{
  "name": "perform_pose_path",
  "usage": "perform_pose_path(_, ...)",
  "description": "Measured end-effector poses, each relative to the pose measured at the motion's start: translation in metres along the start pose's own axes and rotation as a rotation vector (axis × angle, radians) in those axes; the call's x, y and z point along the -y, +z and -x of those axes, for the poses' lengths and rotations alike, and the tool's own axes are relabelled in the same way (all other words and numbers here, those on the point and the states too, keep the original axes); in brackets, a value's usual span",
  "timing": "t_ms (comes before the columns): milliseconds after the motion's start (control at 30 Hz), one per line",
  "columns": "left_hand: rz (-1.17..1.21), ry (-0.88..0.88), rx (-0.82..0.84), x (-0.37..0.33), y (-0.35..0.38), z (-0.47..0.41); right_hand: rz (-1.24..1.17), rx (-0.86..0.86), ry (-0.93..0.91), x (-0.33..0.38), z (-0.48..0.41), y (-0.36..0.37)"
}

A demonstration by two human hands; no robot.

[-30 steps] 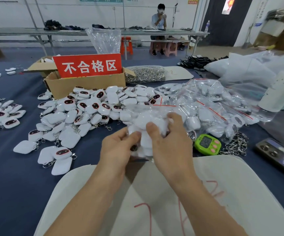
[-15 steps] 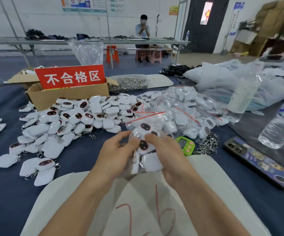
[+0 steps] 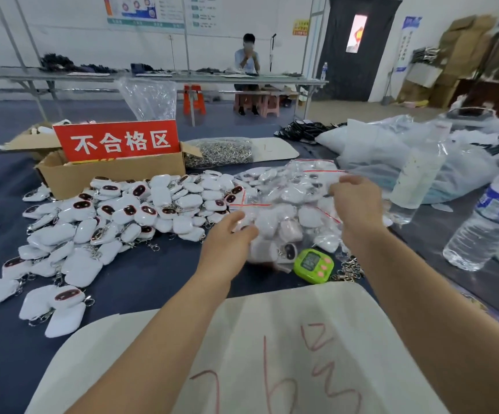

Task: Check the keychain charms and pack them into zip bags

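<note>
A heap of loose white keychain charms (image 3: 128, 210) with dark face panels lies on the blue table at left and centre. Right of it is a pile of clear zip bags (image 3: 299, 189) with red seals, filled with charms. My left hand (image 3: 227, 240) reaches forward with relaxed fingers touching a filled zip bag (image 3: 267, 234) at the pile's near edge. My right hand (image 3: 357, 201) hovers over the right side of the pile with curled fingers; blur and clear plastic hide whether it pinches a bag.
A cardboard box (image 3: 110, 176) with a red sign (image 3: 116, 141) stands behind the charms. A green timer (image 3: 312, 264) and loose metal clasps (image 3: 347, 268) lie near my right forearm. Water bottles (image 3: 487, 225) stand at right. A white cloth sack (image 3: 287, 339) lies in front.
Both hands gripped one filled zip bag close to me. They have since moved forward and apart, and the bag now lies at the pile's near edge under my left fingers.
</note>
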State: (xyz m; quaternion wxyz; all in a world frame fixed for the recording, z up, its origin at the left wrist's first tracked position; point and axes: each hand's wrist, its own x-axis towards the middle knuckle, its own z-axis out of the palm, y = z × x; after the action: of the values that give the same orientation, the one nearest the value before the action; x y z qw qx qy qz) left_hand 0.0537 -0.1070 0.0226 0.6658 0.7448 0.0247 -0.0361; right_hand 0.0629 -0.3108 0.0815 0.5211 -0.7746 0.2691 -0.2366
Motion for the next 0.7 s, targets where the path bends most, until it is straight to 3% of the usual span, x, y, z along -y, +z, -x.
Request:
perform_pose_path(67,-0.062,0.008,-0.07,0.014,-0.009,0.001,-0.026,0.049,-0.096,-0.004,0.015,0.014)
perform_pose_path(133,-0.138,0.06,-0.104,0.028,-0.015,0.005,0.046,0.208,-0.191,-0.009,0.031,0.031)
perform_pose_path(267,-0.277,0.132,0.025,0.04,-0.021,0.009,0.193,0.43,-0.347,-0.006,0.055,0.065)
perform_pose_path(400,-0.363,0.197,0.166,0.042,-0.021,0.016,0.561,0.596,-0.532,0.004,0.054,0.093)
perform_pose_path(500,-0.379,0.228,0.359,0.041,-0.022,0.018,0.955,0.6,-0.686,0.009,0.041,0.105)
perform_pose_path(600,-0.507,0.288,0.393,0.041,-0.015,0.019,1.11,0.667,-0.572,0.012,0.021,0.113)
perform_pose_path(700,-0.484,0.282,0.213,0.042,-0.015,0.02,1.204,0.637,-0.569,0.011,0.01,0.123)
